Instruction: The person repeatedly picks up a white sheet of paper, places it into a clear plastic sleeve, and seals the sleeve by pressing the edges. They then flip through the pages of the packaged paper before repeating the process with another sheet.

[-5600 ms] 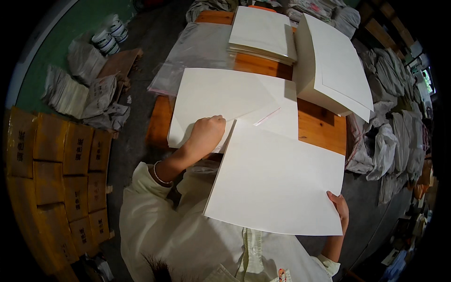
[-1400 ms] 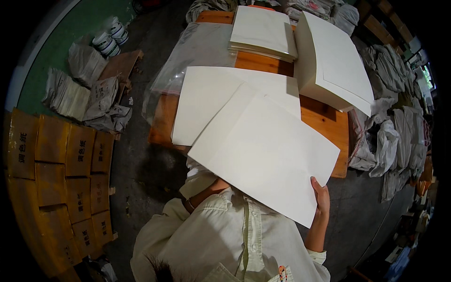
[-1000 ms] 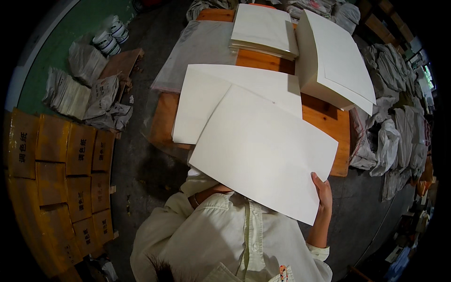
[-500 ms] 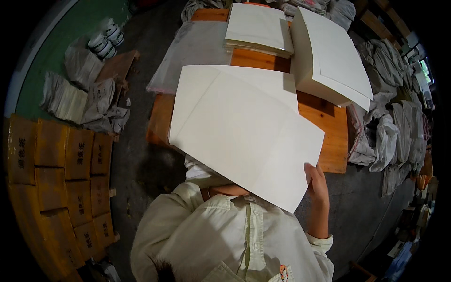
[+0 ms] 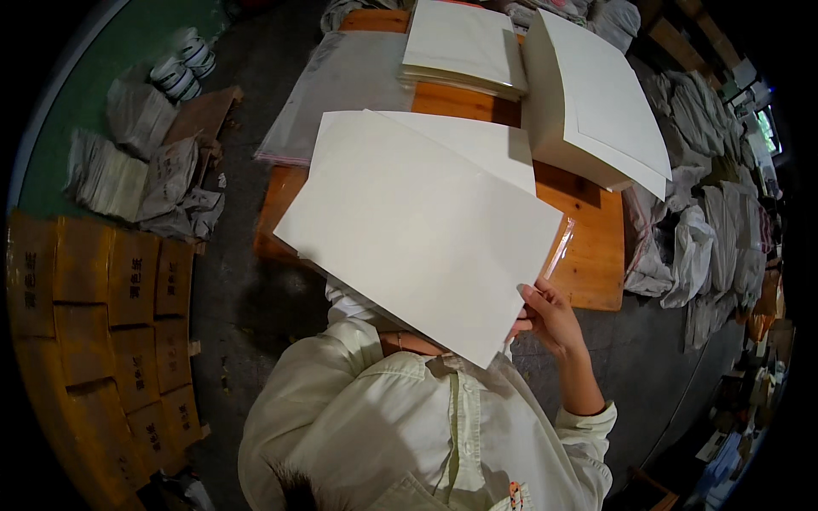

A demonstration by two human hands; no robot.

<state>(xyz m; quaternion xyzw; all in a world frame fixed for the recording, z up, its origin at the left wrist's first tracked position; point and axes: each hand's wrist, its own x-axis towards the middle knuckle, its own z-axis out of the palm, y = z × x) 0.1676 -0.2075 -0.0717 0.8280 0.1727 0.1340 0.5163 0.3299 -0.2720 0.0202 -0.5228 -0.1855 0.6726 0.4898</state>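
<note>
Right hand (image 5: 545, 319) pinches near-right edge of large white sheet (image 5: 422, 226), held tilted above tabletop (image 5: 596, 247), over sheet stack (image 5: 477, 145). Left hand hidden under sheet, grip cannot tell. Step: laying sheet; next needs corner alignment.

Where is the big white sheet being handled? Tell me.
Head view, centre: the big white sheet hangs over the wooden table's near edge, its right corner pinched by the right hand.
</note>
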